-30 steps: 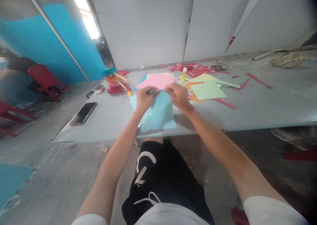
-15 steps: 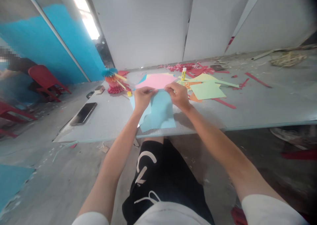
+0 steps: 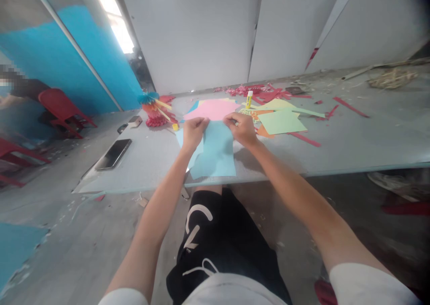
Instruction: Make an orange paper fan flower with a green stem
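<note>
A light blue paper sheet (image 3: 215, 155) lies on the grey table (image 3: 336, 148), reaching to its near edge. My left hand (image 3: 194, 132) pinches the sheet's far left corner, fingers closed on it. My right hand (image 3: 242, 128) pinches the far right corner the same way. A second light blue piece (image 3: 181, 139) shows under my left hand. Just beyond my hands lies a pink sheet (image 3: 213, 109) on a stack of coloured paper.
Green (image 3: 280, 122) and yellow sheets and red scraps (image 3: 304, 139) lie to the right. A glue stick (image 3: 249, 99) stands behind them. A phone (image 3: 113, 153) rests at the left, a paper craft (image 3: 154, 110) beyond it. Red chairs (image 3: 60, 108) stand far left.
Both hands stay pinched on the blue sheet's far edge. The sheet's near edge has shifted slightly and lies squarer to the table edge.
</note>
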Available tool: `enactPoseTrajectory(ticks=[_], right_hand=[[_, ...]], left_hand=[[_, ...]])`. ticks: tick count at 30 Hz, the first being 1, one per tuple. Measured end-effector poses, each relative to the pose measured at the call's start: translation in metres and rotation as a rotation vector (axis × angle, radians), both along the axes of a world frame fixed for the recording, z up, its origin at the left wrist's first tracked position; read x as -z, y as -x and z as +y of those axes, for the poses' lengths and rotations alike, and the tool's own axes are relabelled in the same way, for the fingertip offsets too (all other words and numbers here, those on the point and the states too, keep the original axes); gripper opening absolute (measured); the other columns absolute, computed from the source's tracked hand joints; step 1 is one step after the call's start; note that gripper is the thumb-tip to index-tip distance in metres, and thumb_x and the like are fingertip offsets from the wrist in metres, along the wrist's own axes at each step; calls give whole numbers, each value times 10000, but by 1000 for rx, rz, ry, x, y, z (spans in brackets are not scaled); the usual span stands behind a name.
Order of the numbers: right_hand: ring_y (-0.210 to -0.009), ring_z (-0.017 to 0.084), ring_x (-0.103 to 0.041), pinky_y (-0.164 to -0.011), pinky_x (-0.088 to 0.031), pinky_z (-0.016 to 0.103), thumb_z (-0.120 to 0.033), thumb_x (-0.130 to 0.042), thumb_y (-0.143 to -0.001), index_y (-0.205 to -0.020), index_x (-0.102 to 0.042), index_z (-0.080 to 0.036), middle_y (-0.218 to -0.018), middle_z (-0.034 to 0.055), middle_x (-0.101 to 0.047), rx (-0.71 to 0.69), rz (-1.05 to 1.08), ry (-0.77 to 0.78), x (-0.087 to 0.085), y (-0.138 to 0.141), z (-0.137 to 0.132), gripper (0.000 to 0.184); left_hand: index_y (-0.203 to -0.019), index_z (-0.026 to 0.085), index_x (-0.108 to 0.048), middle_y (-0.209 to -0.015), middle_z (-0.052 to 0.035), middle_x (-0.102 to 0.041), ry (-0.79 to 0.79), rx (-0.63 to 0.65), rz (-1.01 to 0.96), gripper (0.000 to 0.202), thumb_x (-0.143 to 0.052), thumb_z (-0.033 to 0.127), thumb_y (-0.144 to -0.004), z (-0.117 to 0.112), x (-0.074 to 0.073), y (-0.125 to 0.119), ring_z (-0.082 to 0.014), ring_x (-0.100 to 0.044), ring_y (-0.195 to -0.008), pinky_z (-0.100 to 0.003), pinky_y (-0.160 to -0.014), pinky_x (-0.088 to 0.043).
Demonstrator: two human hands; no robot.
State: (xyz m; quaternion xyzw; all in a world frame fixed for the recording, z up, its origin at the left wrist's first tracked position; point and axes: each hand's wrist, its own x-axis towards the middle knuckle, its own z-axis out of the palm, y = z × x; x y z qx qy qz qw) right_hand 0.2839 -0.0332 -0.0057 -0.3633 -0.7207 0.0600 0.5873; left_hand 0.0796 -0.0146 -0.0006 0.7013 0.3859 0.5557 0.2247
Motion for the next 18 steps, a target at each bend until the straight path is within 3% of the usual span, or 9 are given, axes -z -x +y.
enactPoseTrajectory(ticks=[4, 8, 10, 18], right_hand=[[-808, 202, -685, -767, -517, 331, -303, -632, -909, -847, -745, -221, -851, 27, -768, -1, -1, 0, 1, 1, -1, 152], [-802, 199, -683, -756, -520, 329, -330, -645, -914, -878, -750, -223, -873, 31, -770, 16, 53, 8, 2, 1, -1, 155], [-810, 197, -688, -766, -525, 328, -318, -653, -911, -884, -753, -220, -880, 31, -771, 9, 78, -2, 2, 1, -1, 143], [-843, 200, -708, -801, -544, 329, -326, -672, -909, -902, -770, -218, -907, 32, -781, 5, 85, -18, -1, 0, -4, 146]], left_hand=[[-617, 188, -630, -543, 25, -427, -2, -24, 5, 385, -663, 456, -891, 0, -1, 0, -117, -385, -534, -262, -504, -298], [-915, 200, -771, -714, -6, -649, 23, 67, -63, 198, -727, 376, -835, -5, -3, -4, -133, -539, -632, -263, -597, -437], [-1008, 202, -772, -814, -23, -705, 34, 96, -97, 255, -775, 291, -769, -7, -5, -5, -138, -594, -687, -269, -651, -491], [-962, 185, -758, -933, -54, -755, 47, 134, -163, 188, -723, 232, -783, -6, -4, -6, -163, -684, -830, -261, -730, -523]])
